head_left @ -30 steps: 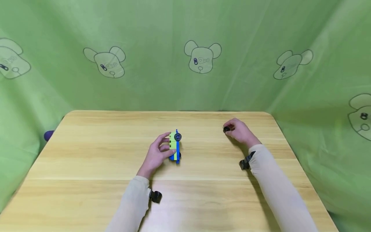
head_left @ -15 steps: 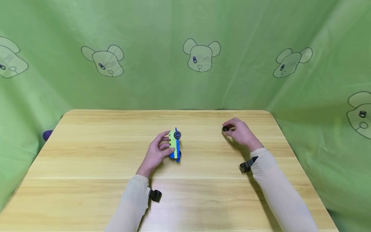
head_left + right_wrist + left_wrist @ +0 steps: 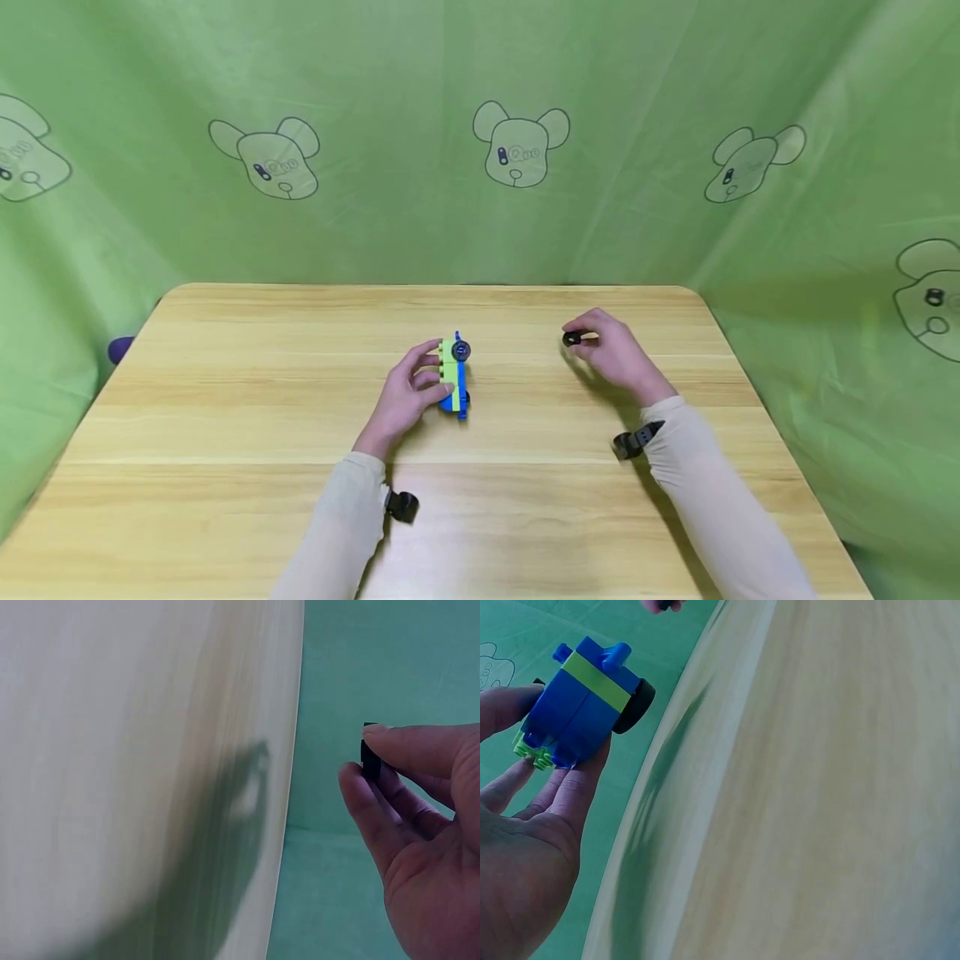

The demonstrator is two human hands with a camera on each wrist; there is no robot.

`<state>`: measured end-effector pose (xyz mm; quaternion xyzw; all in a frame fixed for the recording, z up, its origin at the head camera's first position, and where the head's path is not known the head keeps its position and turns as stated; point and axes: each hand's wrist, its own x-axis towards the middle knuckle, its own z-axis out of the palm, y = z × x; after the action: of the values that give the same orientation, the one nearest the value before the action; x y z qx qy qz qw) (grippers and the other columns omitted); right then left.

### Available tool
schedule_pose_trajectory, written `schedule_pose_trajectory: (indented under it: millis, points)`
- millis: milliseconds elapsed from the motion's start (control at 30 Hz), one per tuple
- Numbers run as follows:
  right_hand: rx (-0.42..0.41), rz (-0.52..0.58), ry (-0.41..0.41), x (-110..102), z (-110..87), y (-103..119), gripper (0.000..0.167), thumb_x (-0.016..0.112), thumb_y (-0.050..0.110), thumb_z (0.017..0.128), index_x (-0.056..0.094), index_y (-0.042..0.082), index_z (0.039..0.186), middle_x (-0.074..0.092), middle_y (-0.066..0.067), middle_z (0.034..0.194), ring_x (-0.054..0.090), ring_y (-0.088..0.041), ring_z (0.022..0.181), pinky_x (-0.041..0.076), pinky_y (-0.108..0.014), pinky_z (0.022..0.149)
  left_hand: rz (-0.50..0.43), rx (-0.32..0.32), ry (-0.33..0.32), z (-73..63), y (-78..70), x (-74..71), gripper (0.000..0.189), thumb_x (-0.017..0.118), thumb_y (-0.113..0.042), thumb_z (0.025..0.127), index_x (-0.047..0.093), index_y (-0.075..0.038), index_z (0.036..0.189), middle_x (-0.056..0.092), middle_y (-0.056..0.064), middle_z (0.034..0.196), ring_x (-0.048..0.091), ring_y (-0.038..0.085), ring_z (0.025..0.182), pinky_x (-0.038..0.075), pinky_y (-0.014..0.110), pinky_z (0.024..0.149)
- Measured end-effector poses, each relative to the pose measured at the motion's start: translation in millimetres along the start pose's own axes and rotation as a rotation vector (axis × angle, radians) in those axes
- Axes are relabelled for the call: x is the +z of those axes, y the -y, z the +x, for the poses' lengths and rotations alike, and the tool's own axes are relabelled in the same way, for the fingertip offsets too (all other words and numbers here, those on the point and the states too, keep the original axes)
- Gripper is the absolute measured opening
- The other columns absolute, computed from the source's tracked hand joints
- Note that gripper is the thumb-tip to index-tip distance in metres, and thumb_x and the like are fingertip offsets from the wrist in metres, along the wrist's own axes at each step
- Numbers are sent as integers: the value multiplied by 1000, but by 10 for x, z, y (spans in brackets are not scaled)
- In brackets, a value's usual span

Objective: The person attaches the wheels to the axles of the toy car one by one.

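Note:
My left hand (image 3: 401,404) grips a toy car (image 3: 452,375) built of lime-green and blue bricks, near the middle of the table. The car is turned on its side, and a black wheel (image 3: 461,351) faces up at its far end. In the left wrist view, the car's blue end (image 3: 577,705) with a lime stripe shows above the fingers, with a black wheel (image 3: 635,706) at its side. Over to the right, my right hand (image 3: 611,350) pinches a small loose black wheel (image 3: 572,338) between thumb and fingers. The right wrist view shows that wheel edge-on (image 3: 370,754).
Both hands are over a wooden table (image 3: 480,517) with rounded far corners. Green curtain (image 3: 390,208) with printed bear heads hangs behind it and at both sides. A purple object (image 3: 120,349) peeks out past the left table edge. Each wrist wears a black camera (image 3: 402,507).
My right hand has moved slightly left and nearer with the small black wheel, which has turned a little. The left hand and the toy car stay almost in place.

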<state>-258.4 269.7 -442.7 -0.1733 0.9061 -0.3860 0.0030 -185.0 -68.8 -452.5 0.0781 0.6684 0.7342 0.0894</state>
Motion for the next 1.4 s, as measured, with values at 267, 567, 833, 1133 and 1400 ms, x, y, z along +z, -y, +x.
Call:
schedule_pose_trajectory:
  millis: [267, 567, 833, 1133, 1400]
  points:
    - [9, -3, -1, 75, -42, 117, 33, 69, -8, 86, 63, -6, 118, 56, -14, 114, 60, -30, 104, 53, -32, 91, -12, -3, 14, 49, 98, -21, 73, 66, 14, 83, 35, 2, 148, 42, 34, 133, 48, 54, 116, 52, 21, 82]
    - [-52, 32, -17, 169, -95, 318, 35, 70, -9, 84, 64, -4, 118, 56, -12, 115, 58, -28, 106, 52, -33, 93, 12, 20, -21, 124, 286, -33, 74, 70, 11, 83, 40, -6, 148, 51, 20, 128, 57, 38, 109, 54, 27, 85]
    - [-121, 64, -7, 276, -139, 476, 34, 70, -10, 83, 65, -4, 116, 57, -9, 114, 60, -26, 104, 51, -32, 94, 5, 39, -18, 131, 297, -27, 73, 69, 12, 82, 43, -7, 147, 52, 21, 128, 58, 36, 107, 54, 28, 85]
    - [-129, 48, 5, 335, -176, 541, 36, 71, -9, 83, 65, -1, 117, 58, -8, 115, 60, -25, 104, 51, -34, 94, 2, 44, -15, 134, 307, -26, 74, 70, 11, 82, 41, -7, 148, 52, 19, 129, 58, 34, 107, 54, 30, 87]
    - [-138, 33, 35, 372, -200, 592, 35, 71, -7, 84, 65, 1, 118, 58, -6, 115, 60, -24, 105, 51, -35, 94, -29, 38, -8, 133, 295, -23, 75, 68, 13, 82, 40, -6, 149, 49, 21, 130, 56, 34, 110, 53, 26, 87]
